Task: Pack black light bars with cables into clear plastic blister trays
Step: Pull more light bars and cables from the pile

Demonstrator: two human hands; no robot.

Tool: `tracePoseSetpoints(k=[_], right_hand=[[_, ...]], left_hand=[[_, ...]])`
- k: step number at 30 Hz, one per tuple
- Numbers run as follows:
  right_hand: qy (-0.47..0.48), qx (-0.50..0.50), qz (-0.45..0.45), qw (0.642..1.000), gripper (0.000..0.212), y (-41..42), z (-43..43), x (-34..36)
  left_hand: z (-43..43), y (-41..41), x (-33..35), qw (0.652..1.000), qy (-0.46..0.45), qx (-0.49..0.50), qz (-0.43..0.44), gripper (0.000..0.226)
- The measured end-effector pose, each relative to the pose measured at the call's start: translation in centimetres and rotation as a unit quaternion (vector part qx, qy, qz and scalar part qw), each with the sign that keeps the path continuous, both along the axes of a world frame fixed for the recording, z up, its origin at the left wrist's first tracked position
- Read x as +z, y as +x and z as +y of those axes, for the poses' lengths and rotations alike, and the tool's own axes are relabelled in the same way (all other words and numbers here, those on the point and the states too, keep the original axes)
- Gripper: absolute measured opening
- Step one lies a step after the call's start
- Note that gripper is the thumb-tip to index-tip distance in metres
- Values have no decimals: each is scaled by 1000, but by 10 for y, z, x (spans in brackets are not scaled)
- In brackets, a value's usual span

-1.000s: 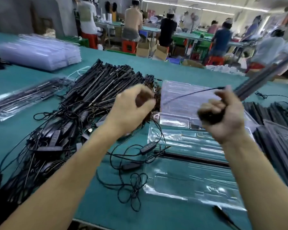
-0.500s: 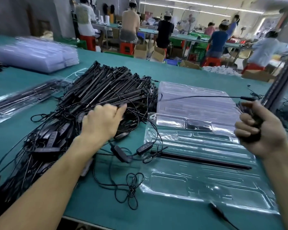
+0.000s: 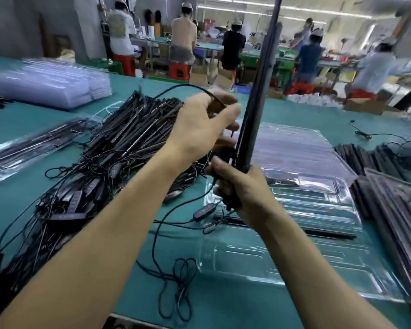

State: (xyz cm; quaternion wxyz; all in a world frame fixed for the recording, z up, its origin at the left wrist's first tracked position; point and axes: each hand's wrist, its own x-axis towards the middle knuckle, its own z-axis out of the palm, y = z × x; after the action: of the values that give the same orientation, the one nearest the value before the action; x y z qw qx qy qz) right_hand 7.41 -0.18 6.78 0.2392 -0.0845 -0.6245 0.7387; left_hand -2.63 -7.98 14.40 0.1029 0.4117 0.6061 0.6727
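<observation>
- Two hands work close together: the right hand (image 3: 244, 193) grips the lower end of a black light bar (image 3: 259, 103), which stands nearly upright, its long axis running up out of view and its top tipped slightly right.
- Just up and left, the left hand (image 3: 207, 129) pinches a black cable (image 3: 176, 87) in curled fingers beside the shaft.
- A clear blister tray (image 3: 330, 200) lies under and right of the right hand, a packed bar (image 3: 330, 233) lengthwise in it.
- A tangled pile of bars (image 3: 128, 138) sits left of the left hand.
</observation>
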Motion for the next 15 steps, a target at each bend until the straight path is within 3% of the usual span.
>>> tracePoseSetpoints(k=[4,8,11,15], right_hand=[[-109,-54,77,990,20,3,21,17],[-254,-135,168,943,6,18,61,45],[-282,-149,202,926,2,30,84,61],[-220,-157,158,950,12,47,92,61]], left_hand=[[-23,-18,-33,979,-179,24,94,53],[-33,-14,-73,905,-372,-164,124,51],[-35,-7,-100,884,-394,-163,189,29],[-46,-5,-106,938,-312,-132,71,12]])
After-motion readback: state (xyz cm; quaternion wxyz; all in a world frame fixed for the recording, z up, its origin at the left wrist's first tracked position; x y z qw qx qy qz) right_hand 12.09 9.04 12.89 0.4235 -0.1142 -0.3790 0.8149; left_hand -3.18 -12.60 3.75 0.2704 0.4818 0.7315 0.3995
